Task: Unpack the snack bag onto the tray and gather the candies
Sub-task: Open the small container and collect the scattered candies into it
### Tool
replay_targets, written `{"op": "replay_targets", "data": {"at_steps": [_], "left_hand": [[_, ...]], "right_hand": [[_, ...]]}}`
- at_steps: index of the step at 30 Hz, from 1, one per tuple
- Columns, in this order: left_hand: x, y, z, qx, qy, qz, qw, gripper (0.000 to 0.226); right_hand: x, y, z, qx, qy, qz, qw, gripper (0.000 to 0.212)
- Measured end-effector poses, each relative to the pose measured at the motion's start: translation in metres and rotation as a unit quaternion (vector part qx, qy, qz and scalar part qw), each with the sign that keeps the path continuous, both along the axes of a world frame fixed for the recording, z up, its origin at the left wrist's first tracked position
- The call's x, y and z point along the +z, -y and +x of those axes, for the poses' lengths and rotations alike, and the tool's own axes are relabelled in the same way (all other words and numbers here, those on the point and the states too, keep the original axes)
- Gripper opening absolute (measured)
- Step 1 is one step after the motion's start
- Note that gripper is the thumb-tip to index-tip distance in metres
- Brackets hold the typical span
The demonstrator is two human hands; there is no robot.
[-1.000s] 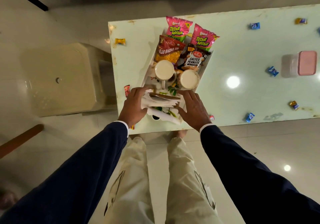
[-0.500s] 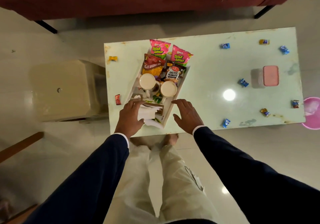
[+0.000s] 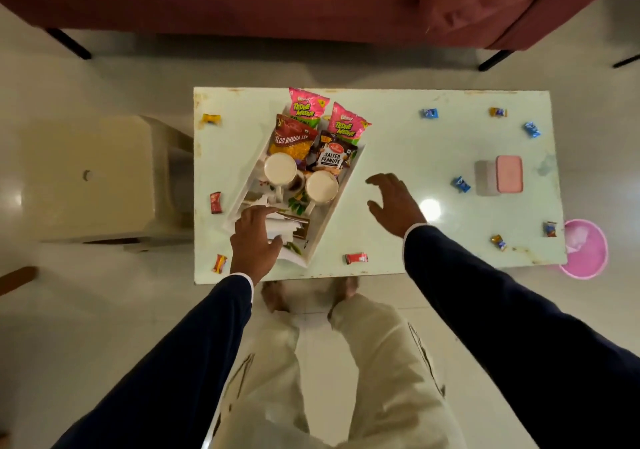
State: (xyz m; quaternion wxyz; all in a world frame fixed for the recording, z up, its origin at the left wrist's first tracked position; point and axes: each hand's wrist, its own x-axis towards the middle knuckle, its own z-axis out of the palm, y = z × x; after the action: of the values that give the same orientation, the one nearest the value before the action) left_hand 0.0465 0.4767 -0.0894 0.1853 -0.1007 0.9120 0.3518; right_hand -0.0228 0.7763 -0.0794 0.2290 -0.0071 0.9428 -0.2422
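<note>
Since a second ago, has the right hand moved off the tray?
Yes. The right hand has left the tray and now hovers over bare table toward the pink-lidded box.

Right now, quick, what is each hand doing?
Left hand: fingers curled round the white paper on the tray.
Right hand: open, fingers spread, holding nothing.

Left hand (image 3: 254,240) on napkins (image 3: 278,232)
</note>
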Motion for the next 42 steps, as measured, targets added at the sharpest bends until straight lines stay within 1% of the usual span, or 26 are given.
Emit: {"op": "replay_targets", "data": {"at_steps": [2,5,6,8,11,14,16,17,18,20,22,23,26,27,29,31,35,38,42], "left_hand": [[-0.009,0.003,0.005,0.052,-0.002,-0.020,0.998,0.054],[-0.027,0.005,0.016,0.198,0.025,-0.034,0.979,0.051],[-0.035,0.006,0.020,0.252,0.037,-0.024,0.967,0.052],[-0.053,0.007,0.029,0.328,0.061,0.001,0.943,0.053],[-0.082,-0.003,0.045,0.391,0.104,0.030,0.914,0.056],[-0.102,-0.013,0.051,0.469,0.139,0.109,0.865,0.059],[-0.115,-0.017,0.053,0.500,0.159,0.163,0.836,0.062],[-0.119,-0.018,0.053,0.510,0.164,0.191,0.822,0.062],[-0.122,-0.020,0.054,0.526,0.161,0.222,0.805,0.060],[-0.130,-0.022,0.054,0.553,0.144,0.257,0.780,0.048],[-0.137,-0.025,0.050,0.559,0.145,0.232,0.783,0.032],[-0.140,-0.026,0.048,0.561,0.144,0.219,0.785,0.027],[-0.152,-0.028,0.043,0.601,0.120,0.230,0.756,0.026],[-0.153,-0.028,0.042,0.608,0.114,0.223,0.754,0.025],[-0.155,-0.026,0.041,0.598,0.110,0.198,0.769,0.024],[-0.152,-0.024,0.036,0.569,0.104,0.177,0.796,0.025],[-0.137,-0.013,0.003,0.493,0.100,0.150,0.851,0.027],[-0.125,-0.007,-0.038,0.416,0.093,0.135,0.894,0.030],[-0.119,-0.012,-0.096,0.317,0.108,0.103,0.937,0.030]], "right_hand": [[-0.016,-0.010,-0.023,-0.035,-0.011,-0.016,0.999,0.042],[-0.048,-0.018,-0.063,-0.098,0.003,-0.043,0.994,0.039],[-0.059,-0.020,-0.077,-0.113,0.013,-0.050,0.992,0.039],[-0.081,-0.025,-0.104,-0.127,0.031,-0.056,0.990,0.043],[-0.115,-0.033,-0.139,-0.112,0.060,-0.057,0.990,0.051],[-0.139,-0.035,-0.163,-0.097,0.098,-0.066,0.988,0.054],[-0.149,-0.036,-0.171,-0.073,0.144,-0.077,0.984,0.048],[-0.152,-0.036,-0.173,-0.074,0.166,-0.105,0.978,0.040],[-0.155,-0.034,-0.173,-0.081,0.184,-0.138,0.970,0.034],[-0.159,-0.027,-0.175,-0.084,0.178,-0.147,0.969,0.033],[-0.161,-0.020,-0.176,-0.072,0.166,-0.115,0.977,0.037],[-0.164,-0.018,-0.177,-0.066,0.160,-0.099,0.980,0.037],[-0.170,-0.017,-0.180,-0.077,0.143,-0.091,0.982,0.035],[-0.170,-0.017,-0.178,-0.085,0.140,-0.098,0.982,0.034],[-0.169,-0.020,-0.174,-0.105,0.139,-0.114,0.978,0.034],[-0.166,-0.029,-0.162,-0.140,0.135,-0.122,0.973,0.034],[-0.160,-0.068,-0.119,-0.249,0.139,-0.143,0.948,0.032],[-0.156,-0.095,-0.075,-0.354,0.147,-0.183,0.905,0.032],[-0.153,-0.112,-0.021,-0.474,0.138,-0.223,0.841,0.037]]}}
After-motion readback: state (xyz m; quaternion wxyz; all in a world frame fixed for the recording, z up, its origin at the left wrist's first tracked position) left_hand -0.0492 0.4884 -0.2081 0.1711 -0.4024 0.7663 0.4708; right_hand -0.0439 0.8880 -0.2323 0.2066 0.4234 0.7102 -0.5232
